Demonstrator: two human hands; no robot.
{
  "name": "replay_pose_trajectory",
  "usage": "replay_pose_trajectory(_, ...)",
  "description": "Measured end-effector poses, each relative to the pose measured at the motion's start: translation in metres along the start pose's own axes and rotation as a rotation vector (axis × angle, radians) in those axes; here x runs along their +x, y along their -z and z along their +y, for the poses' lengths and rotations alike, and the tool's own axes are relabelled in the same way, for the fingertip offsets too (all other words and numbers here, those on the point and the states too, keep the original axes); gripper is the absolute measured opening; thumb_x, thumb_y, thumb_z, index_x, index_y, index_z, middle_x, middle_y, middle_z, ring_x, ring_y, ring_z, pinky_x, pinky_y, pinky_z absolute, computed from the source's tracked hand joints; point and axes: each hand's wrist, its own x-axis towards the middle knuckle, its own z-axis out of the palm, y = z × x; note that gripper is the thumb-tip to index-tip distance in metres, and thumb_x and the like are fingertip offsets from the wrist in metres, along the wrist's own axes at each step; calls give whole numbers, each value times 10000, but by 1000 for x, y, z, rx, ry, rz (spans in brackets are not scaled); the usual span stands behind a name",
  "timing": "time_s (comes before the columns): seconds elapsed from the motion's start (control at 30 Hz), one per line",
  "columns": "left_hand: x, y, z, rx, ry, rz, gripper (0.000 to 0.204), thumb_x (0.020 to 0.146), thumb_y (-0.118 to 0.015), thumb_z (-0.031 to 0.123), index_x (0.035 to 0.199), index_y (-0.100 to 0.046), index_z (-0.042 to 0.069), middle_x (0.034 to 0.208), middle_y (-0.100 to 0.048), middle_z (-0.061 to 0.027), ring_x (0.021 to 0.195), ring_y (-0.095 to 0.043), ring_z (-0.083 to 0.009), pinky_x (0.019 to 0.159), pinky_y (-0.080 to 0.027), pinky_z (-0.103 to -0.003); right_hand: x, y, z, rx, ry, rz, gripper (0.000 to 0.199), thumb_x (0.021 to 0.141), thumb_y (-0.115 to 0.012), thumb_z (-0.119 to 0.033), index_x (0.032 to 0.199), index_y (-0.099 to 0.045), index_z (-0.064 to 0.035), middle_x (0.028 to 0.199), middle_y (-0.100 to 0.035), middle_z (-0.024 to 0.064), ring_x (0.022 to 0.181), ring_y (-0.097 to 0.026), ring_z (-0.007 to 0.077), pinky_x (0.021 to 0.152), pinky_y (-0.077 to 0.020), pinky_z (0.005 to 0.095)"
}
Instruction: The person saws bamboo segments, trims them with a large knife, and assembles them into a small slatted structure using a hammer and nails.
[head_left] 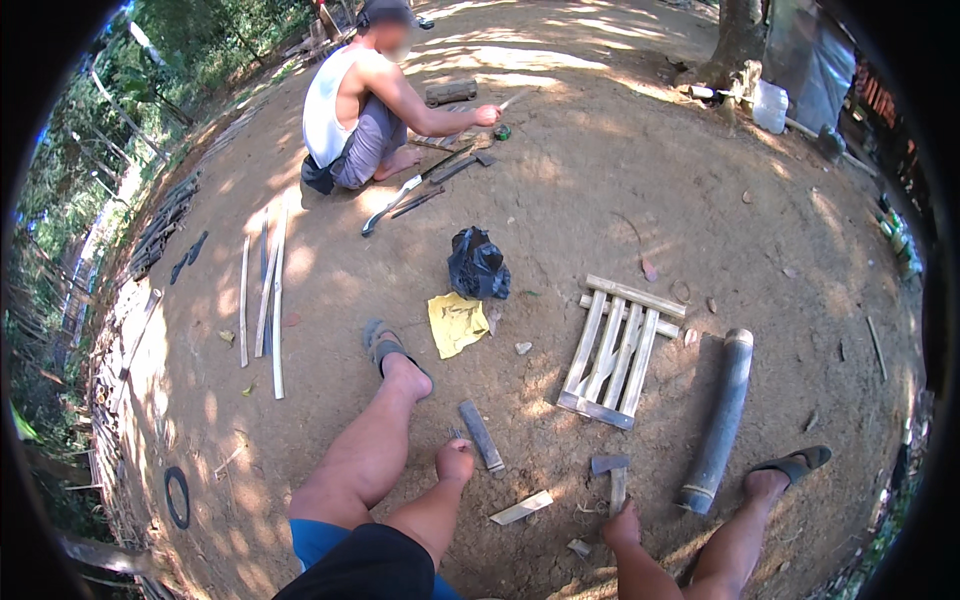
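My right hand (pixel 622 527) is closed round the wooden handle of a hammer (pixel 610 464), its blocky grey head just above the ground. My left hand (pixel 455 460) is closed, with several thin nails (pixel 457 434) poking out past the fingertips. Right beside it lies a short grey-green bamboo piece (pixel 482 436). A pale split bamboo offcut (pixel 521 507) rests on the dirt between my hands. Beyond the hammer, a small bamboo slat frame (pixel 622 350) lies flat, several slats joined to crosspieces.
A thick bamboo pole (pixel 719 420) lies to the right. Ahead are a black plastic bag (pixel 478 264) and yellow paper (pixel 456 325). Long bamboo strips (pixel 278 310) lie at left. A person (pixel 350 110) squats beyond, near long-handled tools (pixel 392 203). My sandalled feet (pixel 405 375) flank the work.
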Motion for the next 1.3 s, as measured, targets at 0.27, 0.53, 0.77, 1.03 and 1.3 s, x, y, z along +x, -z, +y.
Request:
replay_pose_trajectory(0.27,-63,5,19,34,-32,-217,247,874,-714,179,1079,-773,54,981,-777,-136,902,-750,-224,845,-567,-329,-15,-2,-10,13,-36,34,780,762,-741,-110,1457,-389,-74,1328,-600,262,1280,-558,438,1053,-475,503)
replay_pose_trajectory(0.53,-97,33,10,138,-172,-273,240,904,-726,217,1072,-776,53,904,-774,-92,815,-718,-149,788,-557,-313,-41,-4,-30,328,-79,-6,445,784,-752,-64,1195,-616,43,1106,-693,203,1044,-669,353,837,-545,473)
replay_pose_trajectory(0.77,-129,56,71,-1,-162,-386,216,885,-740,265,1019,-798,106,982,-780,-102,888,-740,-234,817,-556,-350,-39,-36,9,849,-158,-235,427,825,-732,-24,1194,-539,70,982,-654,203,742,-677,320,576,-570,495)
replay_pose_trajectory(1.03,-154,66,60,30,-285,-570,195,848,-791,250,948,-797,82,855,-768,-80,786,-716,-172,742,-551,-336,-93,-43,14,991,-78,-223,157,848,-683,36,986,-619,2,769,-600,118,560,-589,230,424,-462,379)
replay_pose_trajectory(1.3,-208,54,78,233,-485,-815,157,788,-791,256,896,-806,143,826,-759,-62,777,-710,-192,735,-542,-344,-85,-70,47,314,256,178,419,880,-660,-91,1297,-619,-110,1144,-622,211,933,-649,352,745,-557,473)
